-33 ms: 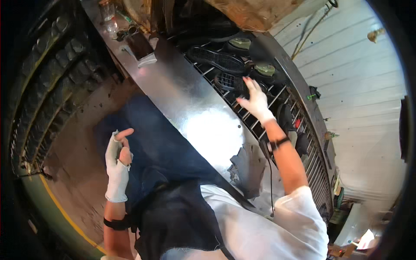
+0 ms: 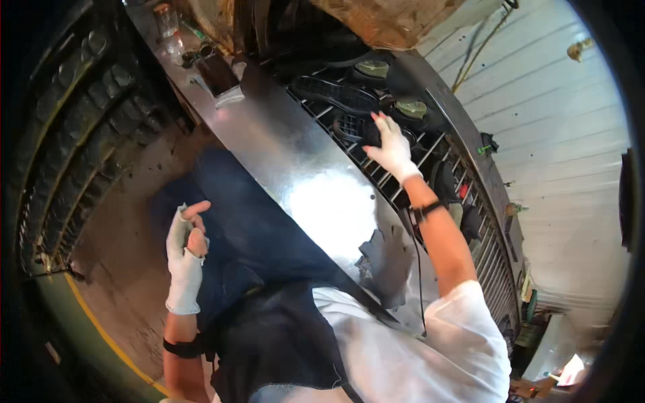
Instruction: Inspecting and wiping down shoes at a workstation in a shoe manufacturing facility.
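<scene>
My right hand (image 2: 391,149), in a white fingerless glove, reaches over a metal bar rack with its fingers and thumb apart. Closest to it is a black shoe sole (image 2: 349,126) with a grid pattern; whether the fingertips touch it I cannot tell. A longer black sole (image 2: 336,94) lies just beyond on the bars. Two dark pieces with pale green pads, one of them a green pad (image 2: 411,109), lie beside these. My left hand (image 2: 185,252), gloved the same way, hangs low at the left beside dark blue cloth, index finger stretched out, nothing visible in it.
A shiny metal ledge (image 2: 269,144) runs along the bar rack (image 2: 396,195). On its far end stand a clear bottle (image 2: 168,30) and a dark box (image 2: 215,74). Shelves of dark shoe-like shapes (image 2: 94,101) rise at the left. Torn grey sheeting (image 2: 390,265) covers the ledge's near part.
My right hand has shifted slightly left and toward the far side over the sole. My left hand has moved a touch to the right.
</scene>
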`<state>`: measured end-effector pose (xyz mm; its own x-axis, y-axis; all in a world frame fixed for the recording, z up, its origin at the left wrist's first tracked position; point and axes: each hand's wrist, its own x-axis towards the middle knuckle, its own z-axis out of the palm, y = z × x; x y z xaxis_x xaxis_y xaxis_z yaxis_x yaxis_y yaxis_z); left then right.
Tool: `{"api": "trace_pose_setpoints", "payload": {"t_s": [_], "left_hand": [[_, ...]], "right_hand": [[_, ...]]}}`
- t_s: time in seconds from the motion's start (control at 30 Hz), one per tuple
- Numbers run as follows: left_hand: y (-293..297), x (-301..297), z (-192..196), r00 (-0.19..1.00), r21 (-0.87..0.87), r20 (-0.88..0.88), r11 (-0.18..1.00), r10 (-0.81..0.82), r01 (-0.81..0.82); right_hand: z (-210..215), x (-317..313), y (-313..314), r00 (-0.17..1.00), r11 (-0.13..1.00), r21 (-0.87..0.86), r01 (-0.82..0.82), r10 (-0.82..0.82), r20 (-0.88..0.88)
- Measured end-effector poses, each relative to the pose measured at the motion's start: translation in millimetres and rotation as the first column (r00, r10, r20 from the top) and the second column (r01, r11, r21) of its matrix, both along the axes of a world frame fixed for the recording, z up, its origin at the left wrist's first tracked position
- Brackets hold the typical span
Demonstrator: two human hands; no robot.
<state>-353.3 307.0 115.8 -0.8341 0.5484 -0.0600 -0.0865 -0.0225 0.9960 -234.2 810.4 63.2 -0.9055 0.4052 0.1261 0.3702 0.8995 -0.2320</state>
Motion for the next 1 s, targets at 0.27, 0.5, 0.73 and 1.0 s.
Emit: {"api": "trace_pose_setpoints", "payload": {"t_s": [0.27,0.5,0.73,1.0], "left_hand": [[1.9,7.4,-19.1,0.985,0.072,0.167,0.996,0.045,-0.058],[56.1,8.3,-25.8,0.882,-0.044,0.425,0.978,0.205,-0.205],[28.3,18.5,-61.5,0.843,-0.234,0.454,0.951,0.289,-0.200],[32.4,19.1,-59.4,0.831,-0.364,0.479,0.926,0.282,-0.104]], "right_hand": [[61.3,-36.5,-75.7,0.988,0.976,0.162,-0.143,0.149,-0.030],[87.4,-33.7,-125.3,0.915,0.840,-0.363,-0.403,0.363,-0.177],[-22.1,1.8,164.0,0.253,-0.175,-0.866,0.469,-0.912,0.321],[-19.4,-44.8,191.0,0.197,-0.222,-0.793,0.567,-0.899,0.392]]}}
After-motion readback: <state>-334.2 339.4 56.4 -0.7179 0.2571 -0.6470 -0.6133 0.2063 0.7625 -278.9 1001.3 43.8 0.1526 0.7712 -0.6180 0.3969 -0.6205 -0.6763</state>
